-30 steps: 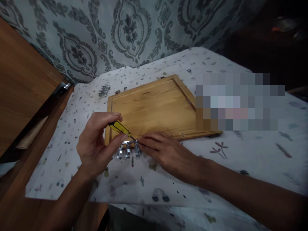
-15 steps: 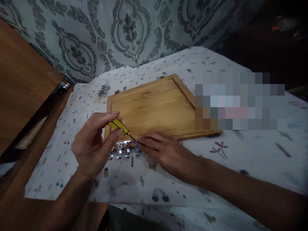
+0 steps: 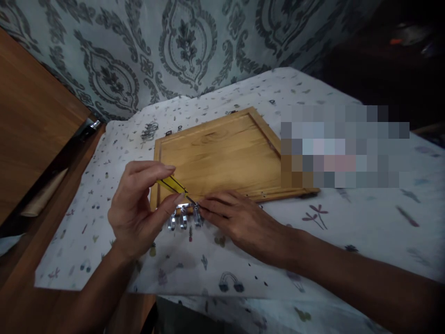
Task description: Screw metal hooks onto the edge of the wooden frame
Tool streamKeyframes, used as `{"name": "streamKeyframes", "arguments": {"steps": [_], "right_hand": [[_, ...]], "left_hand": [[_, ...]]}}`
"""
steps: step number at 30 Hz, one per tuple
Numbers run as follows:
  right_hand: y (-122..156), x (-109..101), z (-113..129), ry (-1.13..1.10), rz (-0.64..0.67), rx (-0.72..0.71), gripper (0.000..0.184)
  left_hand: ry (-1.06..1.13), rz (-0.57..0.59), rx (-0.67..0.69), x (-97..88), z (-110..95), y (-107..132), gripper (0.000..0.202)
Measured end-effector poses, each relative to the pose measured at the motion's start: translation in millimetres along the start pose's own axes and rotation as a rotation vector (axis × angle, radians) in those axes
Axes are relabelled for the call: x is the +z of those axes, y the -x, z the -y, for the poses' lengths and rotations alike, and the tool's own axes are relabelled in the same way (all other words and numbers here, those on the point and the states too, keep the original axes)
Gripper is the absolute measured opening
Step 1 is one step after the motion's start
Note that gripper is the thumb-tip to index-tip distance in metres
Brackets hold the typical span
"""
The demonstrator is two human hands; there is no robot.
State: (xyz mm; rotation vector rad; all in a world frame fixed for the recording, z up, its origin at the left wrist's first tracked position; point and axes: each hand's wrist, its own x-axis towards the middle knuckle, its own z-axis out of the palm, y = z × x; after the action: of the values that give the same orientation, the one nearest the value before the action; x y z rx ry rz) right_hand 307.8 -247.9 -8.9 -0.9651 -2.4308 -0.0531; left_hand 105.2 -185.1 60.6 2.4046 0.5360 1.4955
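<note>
A yellow screwdriver [image 3: 173,184] with black stripes is pinched between the thumb and fingers of my left hand [image 3: 139,204]. Its shaft slants down to the right, and the tip meets a metal hook rail [image 3: 183,209] at the near edge of a framed wooden board [image 3: 222,153]. Several shiny hooks hang from that rail over the tablecloth. Close beside the screwdriver tip, my right hand [image 3: 239,218] presses its fingers together over the board's near edge. Its fingertips cover the rail's right part, so what lies between them is hidden.
The board lies on a white patterned tablecloth [image 3: 194,273]. A small dark cluster of metal pieces [image 3: 149,131] sits beyond its left corner. A blurred patch [image 3: 340,148] covers the right side. Patterned wallpaper [image 3: 187,46] rises behind, with a wooden cabinet [image 3: 34,116] at left.
My left hand has turned slightly and shifted a little to the right, with the screwdriver handle rotated in its fingers. The right hand and board stay nearly still.
</note>
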Motion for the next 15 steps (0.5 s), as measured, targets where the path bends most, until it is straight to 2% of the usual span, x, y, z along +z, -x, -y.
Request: {"name": "streamKeyframes", "arguments": {"steps": [7,15], "right_hand": [[0.0,1.1,-0.5,-0.001,-0.042,-0.008,0.021],[-1.0,-0.1,-0.7,-0.004,-0.014,-0.002,0.021]], "left_hand": [[-0.057,-0.017,0.054,1.1,-1.4,-1.4,0.054],[0.008,0.034,-0.019,0.8,-4.8,0.2,0.055]]}}
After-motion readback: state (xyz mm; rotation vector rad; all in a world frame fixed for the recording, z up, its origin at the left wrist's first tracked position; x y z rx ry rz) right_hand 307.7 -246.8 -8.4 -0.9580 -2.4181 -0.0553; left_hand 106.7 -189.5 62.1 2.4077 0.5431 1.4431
